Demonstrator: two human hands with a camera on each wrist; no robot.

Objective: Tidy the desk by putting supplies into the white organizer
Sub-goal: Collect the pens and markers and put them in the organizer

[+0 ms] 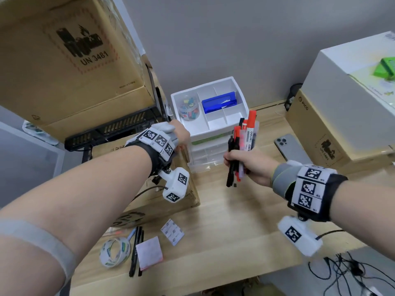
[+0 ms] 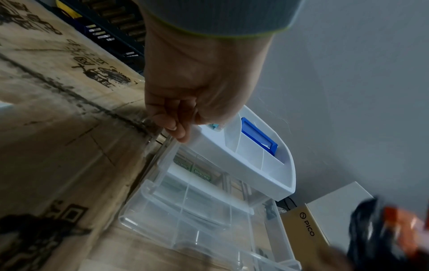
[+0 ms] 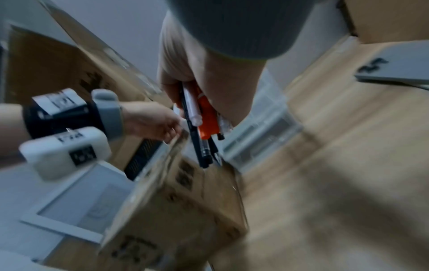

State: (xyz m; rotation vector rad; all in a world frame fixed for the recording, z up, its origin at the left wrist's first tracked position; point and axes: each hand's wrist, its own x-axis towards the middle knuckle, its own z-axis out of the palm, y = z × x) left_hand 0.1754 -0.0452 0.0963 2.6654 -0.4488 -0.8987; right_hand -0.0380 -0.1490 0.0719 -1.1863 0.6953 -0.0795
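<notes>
The white organizer (image 1: pixel 205 136) stands at the back of the desk, its top tray holding a jar of coloured clips (image 1: pixel 189 107) and a blue box (image 1: pixel 220 101). Its clear drawers (image 2: pixel 185 210) sit pulled out below the tray. My left hand (image 1: pixel 181 135) grips the tray's front left corner, its fingers (image 2: pixel 176 128) curled on the rim. My right hand (image 1: pixel 241 165) holds a bundle of red markers and black pens (image 1: pixel 245 135) upright, just in front of the organizer's right front corner. The bundle (image 3: pixel 204 124) is blurred in the right wrist view.
A tape roll (image 1: pixel 115 252), black pens (image 1: pixel 135 251), a pink note pad (image 1: pixel 149 253) and a small packet (image 1: pixel 172 231) lie at the desk's near left. A phone (image 1: pixel 292 148) lies right of the organizer. Cardboard boxes (image 1: pixel 64 56) stand left, and a Pico box (image 1: pixel 320 129) right.
</notes>
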